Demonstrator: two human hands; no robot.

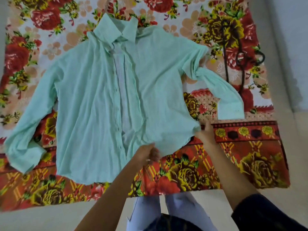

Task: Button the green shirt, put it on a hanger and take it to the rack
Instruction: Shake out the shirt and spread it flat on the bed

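Green shirt [100, 97] lay unbuttoned; hanger [240, 52] unused at 2 o'clock. Left hand [146, 153] & right hand [205, 133]: grip pinching hem. Nil done.

No readable text, no labels, no brand marks, no numbers, no signs, only flower patterns on the bedsheet [233, 147]
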